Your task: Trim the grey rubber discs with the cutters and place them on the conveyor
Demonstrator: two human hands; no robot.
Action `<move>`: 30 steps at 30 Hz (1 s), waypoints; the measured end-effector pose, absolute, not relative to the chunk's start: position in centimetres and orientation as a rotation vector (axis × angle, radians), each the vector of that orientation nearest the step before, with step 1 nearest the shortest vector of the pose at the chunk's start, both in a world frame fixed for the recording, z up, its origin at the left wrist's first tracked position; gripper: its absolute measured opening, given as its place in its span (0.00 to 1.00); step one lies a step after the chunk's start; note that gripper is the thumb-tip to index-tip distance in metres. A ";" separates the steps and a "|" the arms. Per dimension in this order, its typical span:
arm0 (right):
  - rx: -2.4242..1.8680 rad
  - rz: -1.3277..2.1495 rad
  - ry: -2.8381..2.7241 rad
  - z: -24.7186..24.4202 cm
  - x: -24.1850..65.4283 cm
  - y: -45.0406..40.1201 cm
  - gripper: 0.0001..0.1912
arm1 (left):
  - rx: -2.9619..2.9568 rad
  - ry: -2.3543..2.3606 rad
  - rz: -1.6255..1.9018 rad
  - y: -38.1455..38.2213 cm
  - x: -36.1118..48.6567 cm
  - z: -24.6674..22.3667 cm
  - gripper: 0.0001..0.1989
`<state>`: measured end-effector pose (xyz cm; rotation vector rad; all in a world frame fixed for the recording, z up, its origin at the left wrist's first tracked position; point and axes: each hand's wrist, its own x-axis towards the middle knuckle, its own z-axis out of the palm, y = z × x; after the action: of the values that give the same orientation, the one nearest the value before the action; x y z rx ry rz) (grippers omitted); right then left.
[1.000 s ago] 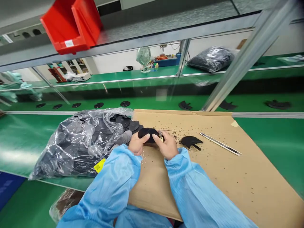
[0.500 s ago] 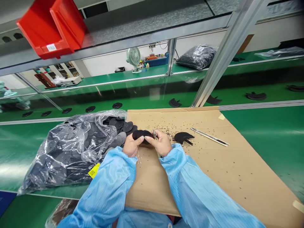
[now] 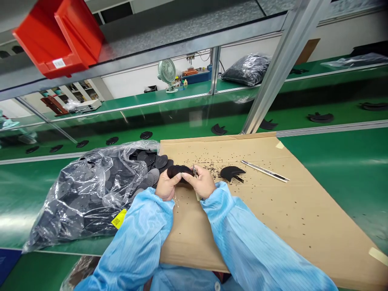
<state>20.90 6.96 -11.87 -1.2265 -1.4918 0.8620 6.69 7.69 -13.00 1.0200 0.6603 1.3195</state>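
Note:
Both hands are closed on a rounded black plastic part (image 3: pixel 179 171) held above the cardboard sheet (image 3: pixel 194 238). My left hand (image 3: pixel 165 187) grips its left end, thumb on the near face. My right hand (image 3: pixel 205 184) pinches the right end, and a slim metal-tipped tool (image 3: pixel 195 171) is tucked in its fingers; its kind I cannot make out. Fingers on the far side are hidden. To the right lies a crescent-shaped black part (image 3: pixel 231 173) with a prong. Beyond it rests a long, thin, pale-and-dark strip-like tool (image 3: pixel 265 171). Black crumbs (image 3: pixel 209 165) are scattered across the cardboard.
A clear plastic bag (image 3: pixel 87 194) full of black rounded pieces (image 3: pixel 151 176) spills open at left. Several black parts (image 3: pixel 218 129) sit spaced along the green belt behind. A slanted metal post (image 3: pixel 269 76) rises at right, and a red bin (image 3: pixel 60 40) hangs upper left.
The whole view has shifted slightly, so the scene sits a little further left. Both hands keep the same hold on the black part, with hardly any motion.

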 end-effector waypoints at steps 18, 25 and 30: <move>-0.952 0.397 -1.700 -12.4 20.0 6.0 0.11 | 0.520 0.695 0.978 8.0 5.7 -12.4 0.17; -0.873 0.163 -1.834 -12.5 20.3 6.2 0.11 | 0.565 0.678 0.945 7.7 5.5 -12.6 0.21; -0.845 0.028 -1.955 -12.5 20.7 6.6 0.12 | 0.588 0.676 0.891 7.9 5.4 -12.7 0.18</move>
<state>20.73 6.55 -12.53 -0.8454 -1.9551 0.0282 5.37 7.93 -12.69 0.5878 0.6756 0.8910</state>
